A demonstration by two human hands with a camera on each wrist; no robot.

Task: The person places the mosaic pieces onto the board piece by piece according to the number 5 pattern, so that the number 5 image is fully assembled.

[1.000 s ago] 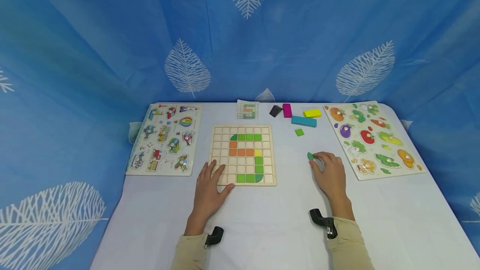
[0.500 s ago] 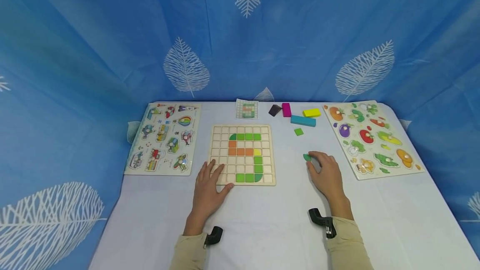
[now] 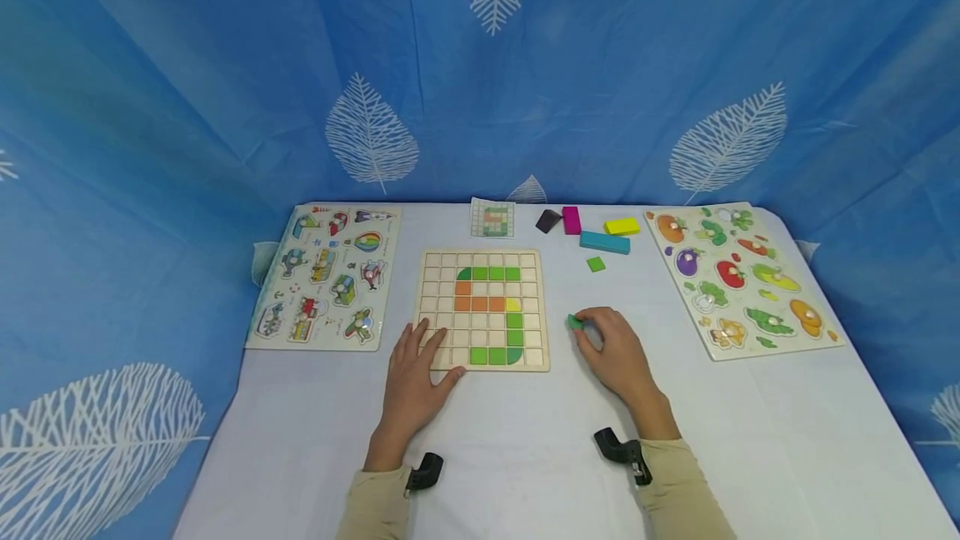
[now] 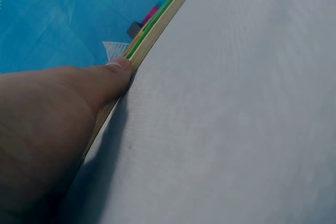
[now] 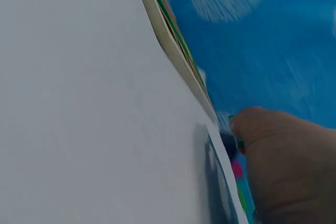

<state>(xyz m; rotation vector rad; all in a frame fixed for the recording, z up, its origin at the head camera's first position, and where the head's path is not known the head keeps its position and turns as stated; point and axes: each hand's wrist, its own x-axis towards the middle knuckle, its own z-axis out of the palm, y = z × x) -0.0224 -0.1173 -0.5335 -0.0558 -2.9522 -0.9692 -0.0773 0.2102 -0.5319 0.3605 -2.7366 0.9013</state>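
My right hand [image 3: 617,357] pinches a small dark green tile [image 3: 575,322] between thumb and fingertips, just right of the wooden grid board [image 3: 543,315]. Most of that tile is hidden by the thumb in the right wrist view. Set into the board are green, orange and yellow tiles in an S-like shape, with rounded dark green corner pieces at upper left and lower right. My left hand [image 3: 414,386] rests on the board's lower left corner with fingers spread. In the left wrist view its thumb [image 4: 113,77] lies against the board's front edge.
A small pattern card [image 3: 492,218] lies behind the board. Black, magenta, blue [image 3: 604,242] and yellow blocks stand at the back, with a loose green square tile [image 3: 596,264] before them. Picture puzzles of vehicles [image 3: 318,332] and vegetables [image 3: 738,290] flank the board.
The right hand has moved left toward the board, carrying the dark green tile. The left hand has stayed on the board's corner.
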